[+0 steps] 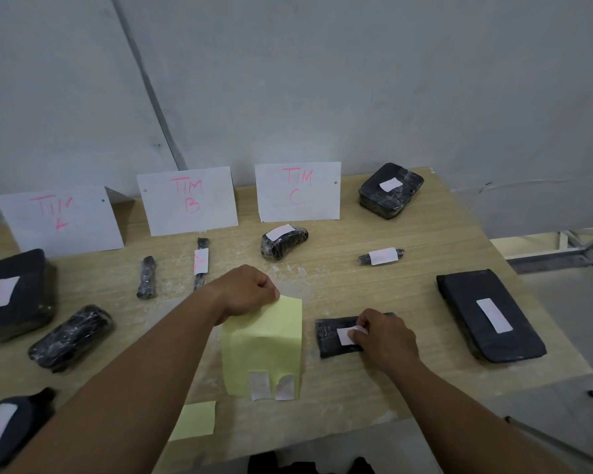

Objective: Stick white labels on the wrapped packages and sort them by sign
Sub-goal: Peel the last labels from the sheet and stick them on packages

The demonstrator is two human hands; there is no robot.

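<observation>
Pressing or peeling: which does the figure show? (Reader)

Pressing, by the look of it. (Legend) The white label lies on the flat wrapped package, at centre right of the worktop and towards its front edge. The right hand pinches the label's right end against the wrap, fingers curled. The label's mark is too faint to read.

And the other hand? (Reader)

The left hand grasps the top corner of the yellow backing sheet, holding it up just left of the package. Two spare labels cling to the sheet's lower edge. Behind stand three signs, TIM A, TIM B and TIM C, with labelled packages lying before them and to both sides. A slim package near TIM B and a rounded package at left show no label.

What does the next move call for? (Reader)

Probably rubbing the label flat so that it grips the glossy wrap. After that comes letting go, reading the mark and carrying the package to the matching sign. The two bare packages would then take the spare labels. (Legend)
</observation>
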